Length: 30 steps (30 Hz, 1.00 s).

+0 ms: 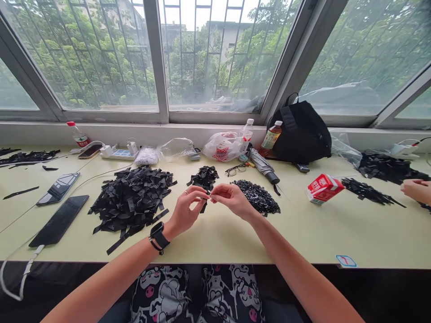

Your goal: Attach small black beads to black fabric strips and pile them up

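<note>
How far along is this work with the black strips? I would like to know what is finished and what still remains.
Done, it seems: a heap of small dark pieces lies beside the right hand. In hand: the left hand and the right hand pinch a black strip. Left, probably: a large pile of black strips and a smaller pile of strips, though I cannot be sure they are unworked.

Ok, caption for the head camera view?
The left hand and right hand pinch a black strip between a heap of black strips and a pile of small black pieces.
</note>
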### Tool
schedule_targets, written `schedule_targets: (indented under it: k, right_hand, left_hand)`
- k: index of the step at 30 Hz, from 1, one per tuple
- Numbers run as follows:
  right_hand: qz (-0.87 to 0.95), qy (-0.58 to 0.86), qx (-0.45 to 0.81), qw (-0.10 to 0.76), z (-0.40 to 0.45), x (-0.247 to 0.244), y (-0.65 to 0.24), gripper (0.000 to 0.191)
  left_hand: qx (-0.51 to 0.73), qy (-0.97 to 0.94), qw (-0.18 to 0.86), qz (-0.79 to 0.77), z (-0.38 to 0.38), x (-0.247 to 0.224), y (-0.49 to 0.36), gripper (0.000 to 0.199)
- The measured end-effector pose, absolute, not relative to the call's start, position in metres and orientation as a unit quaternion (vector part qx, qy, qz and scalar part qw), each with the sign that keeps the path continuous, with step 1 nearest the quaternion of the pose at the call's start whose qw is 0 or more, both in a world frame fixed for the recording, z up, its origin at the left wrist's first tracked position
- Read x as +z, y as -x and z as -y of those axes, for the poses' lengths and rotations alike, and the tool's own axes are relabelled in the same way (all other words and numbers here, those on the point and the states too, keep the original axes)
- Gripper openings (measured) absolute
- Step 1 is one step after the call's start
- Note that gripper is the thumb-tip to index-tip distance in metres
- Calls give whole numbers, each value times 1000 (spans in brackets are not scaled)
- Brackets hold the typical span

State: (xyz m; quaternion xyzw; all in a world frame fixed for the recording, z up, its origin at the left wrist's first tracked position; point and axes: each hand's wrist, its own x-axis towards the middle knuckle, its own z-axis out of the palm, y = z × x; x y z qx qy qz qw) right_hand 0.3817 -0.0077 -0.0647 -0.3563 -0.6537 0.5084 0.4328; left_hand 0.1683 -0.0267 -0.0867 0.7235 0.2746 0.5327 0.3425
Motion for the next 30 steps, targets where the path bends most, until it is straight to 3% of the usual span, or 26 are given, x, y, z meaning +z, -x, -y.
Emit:
schedule_targets:
  k: [7, 13, 30]
  right_hand:
    - [619, 308, 583, 428, 15, -62, -376, 23]
    - [594, 261, 624, 437, 20, -62, -377, 17]
    - [615, 210, 650, 393, 24, -66, -377, 12]
  left_hand:
    - [509, -841, 107, -145, 38, -87, -164, 30]
    - [477, -873, -99, -26, 48, -77, -157, 11]
    - [513, -842, -162, -38, 49, -75, -158, 9]
